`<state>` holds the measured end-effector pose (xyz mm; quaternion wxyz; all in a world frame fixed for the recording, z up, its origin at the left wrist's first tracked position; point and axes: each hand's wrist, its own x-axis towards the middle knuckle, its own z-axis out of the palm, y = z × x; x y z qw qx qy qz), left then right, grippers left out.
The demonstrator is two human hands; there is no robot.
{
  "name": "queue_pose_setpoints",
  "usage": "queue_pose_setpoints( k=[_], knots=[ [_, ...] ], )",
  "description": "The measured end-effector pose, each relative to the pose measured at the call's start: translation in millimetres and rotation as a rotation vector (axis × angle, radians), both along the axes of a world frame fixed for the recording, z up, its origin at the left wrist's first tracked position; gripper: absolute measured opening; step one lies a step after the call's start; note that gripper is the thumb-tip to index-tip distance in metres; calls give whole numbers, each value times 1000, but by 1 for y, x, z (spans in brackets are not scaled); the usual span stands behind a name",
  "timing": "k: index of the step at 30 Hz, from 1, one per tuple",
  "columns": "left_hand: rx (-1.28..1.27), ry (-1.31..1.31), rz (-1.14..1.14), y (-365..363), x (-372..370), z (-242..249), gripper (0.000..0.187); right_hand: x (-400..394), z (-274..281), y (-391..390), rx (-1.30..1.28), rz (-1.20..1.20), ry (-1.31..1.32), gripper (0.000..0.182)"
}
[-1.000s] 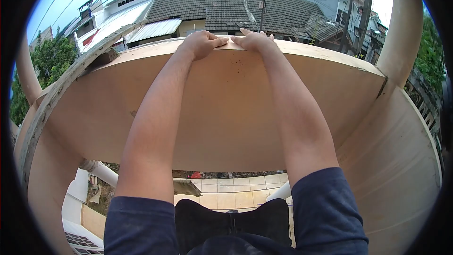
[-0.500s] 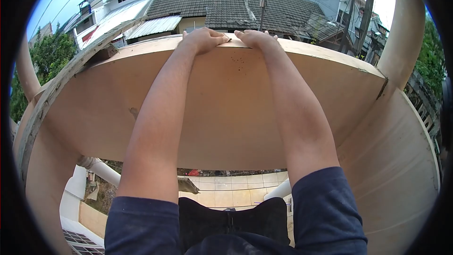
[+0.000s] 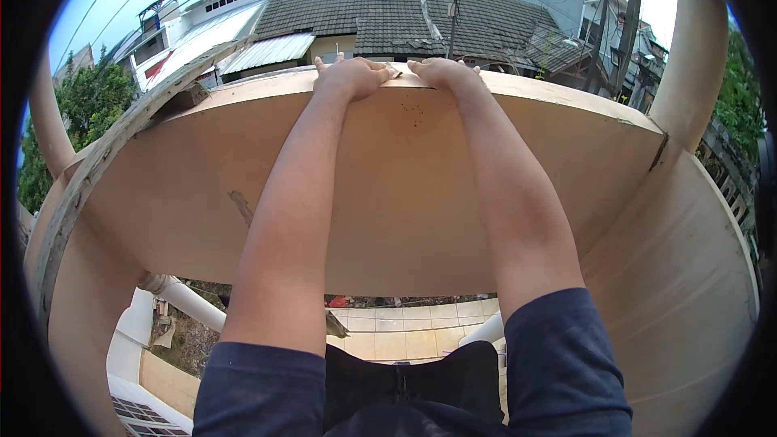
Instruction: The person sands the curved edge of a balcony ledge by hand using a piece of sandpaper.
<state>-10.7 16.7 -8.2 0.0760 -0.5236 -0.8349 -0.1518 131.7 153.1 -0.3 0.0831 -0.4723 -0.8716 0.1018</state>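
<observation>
Both my arms reach straight out to the top ledge of a tan wall. My left hand rests on the ledge, its outer fingers sticking up. Its thumb side presses on a small thin brown piece, of a kind I cannot make out. Close by on the right, my right hand lies over the same ledge with fingers extended and apart, the tips partly hidden behind the hand. A narrow gap separates the two hands. Dark specks mark the wall face just below it.
A rough, weathered curved edge runs along the left side. Round columns stand at both sides. Far below lies a tiled floor with a white pipe. Tiled roofs and utility poles lie beyond the wall.
My left hand and forearm have shifted to the right, nearer my right hand. The right hand stays at about the same spot on the ledge. The view has moved slightly.
</observation>
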Motion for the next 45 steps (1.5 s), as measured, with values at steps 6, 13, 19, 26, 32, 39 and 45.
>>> queue_pose_setpoints(
  k=[6, 13, 19, 26, 32, 39, 45],
  knots=[
    [15, -9, -192, -4, -14, -5, 54, -6, -6, 15, 31, -16, 59, 73],
    [-39, 36, 79, -2, 12, -1, 54, -2, -3, 7, 31, 18, 22, 75],
    [27, 65, -134, 4, -21, -13, 52, 5, -2, -7, 56, -4, 113, 78],
    [21, 27, 11, -23, 24, 3, 53, 6, -5, -7, 36, 8, 144, 79],
    [193, 425, -413, -3, -2, -33, 53, 7, -3, -9, 156, 27, 133, 81],
    [-80, 286, -67, -51, -15, 2, 54, 7, -26, -6, 847, 63, 508, 94],
    [79, 346, -288, -35, 6, -22, 71, 6, -25, -6, 948, 151, 666, 101]
  ],
)
